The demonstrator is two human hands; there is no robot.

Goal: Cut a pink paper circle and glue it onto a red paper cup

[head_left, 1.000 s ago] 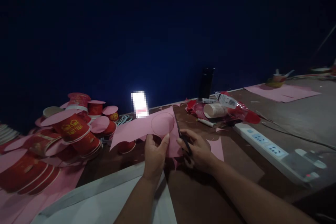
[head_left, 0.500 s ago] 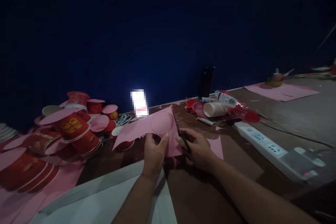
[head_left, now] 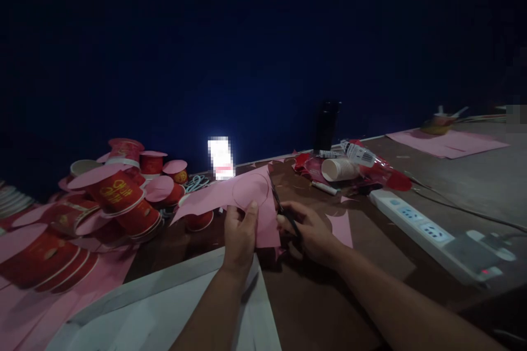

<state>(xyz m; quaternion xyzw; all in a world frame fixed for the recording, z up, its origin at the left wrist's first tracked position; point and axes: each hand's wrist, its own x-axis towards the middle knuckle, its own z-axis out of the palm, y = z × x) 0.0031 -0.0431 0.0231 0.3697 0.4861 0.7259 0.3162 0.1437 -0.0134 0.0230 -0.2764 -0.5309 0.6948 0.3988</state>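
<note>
The cup pile [head_left: 119, 194] lies left of the held paper [head_left: 242, 189], a power strip [head_left: 424, 231] right

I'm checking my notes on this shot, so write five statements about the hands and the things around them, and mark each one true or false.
1. The left hand grips the scissors. False: the scissors are in the right hand.
2. A round outline is marked on the pink sheet. True.
3. The power strip lies to the left of both hands. False: the power strip lies to the right of the right hand.
4. The stack of white cups near the red plastic wrapping lies on its side. True.
5. The left hand holds the pink sheet. True.
</note>
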